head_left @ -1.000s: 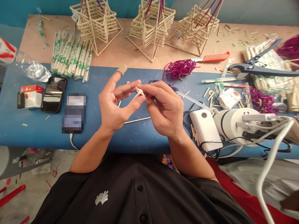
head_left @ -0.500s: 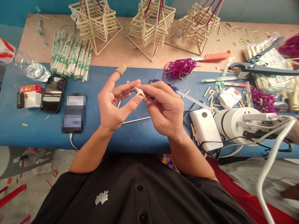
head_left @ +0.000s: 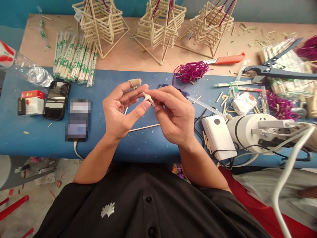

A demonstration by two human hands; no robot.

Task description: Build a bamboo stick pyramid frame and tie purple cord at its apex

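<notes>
Both hands meet above the blue table mat (head_left: pixel 119 148). Between their fingertips is a small pale piece (head_left: pixel 148 97) that looks like short bits of wooden stick joined together. My left hand (head_left: pixel 121 114) is closed on its left side with thumb and fingertips, and one finger wears a tan bandage (head_left: pixel 135 83). My right hand (head_left: pixel 175 115) pinches the other side between thumb and index finger. Beneath the hands lies a thin wooden stick (head_left: pixel 143 128), partly covered. A dark blue tool, probably a glue gun (head_left: pixel 184 93), with a clear glue stick (head_left: pixel 205 105) behind it, is mostly hidden by my right hand.
Three stick lanterns (head_left: pixel 160 33) stand at the back. Wrapped chopsticks (head_left: pixel 74 59), two phones (head_left: pixel 56 100) and a bottle (head_left: pixel 32 71) lie left. To the right are purple cord (head_left: pixel 192 72), a knife (head_left: pixel 229 59), cutters (head_left: pixel 274 71), a power bank (head_left: pixel 219 137) and a white power strip (head_left: pixel 250 132).
The bandaged finger of my left hand has bent down toward the other fingers. Both hands keep hold of the small piece in nearly the same place.
</notes>
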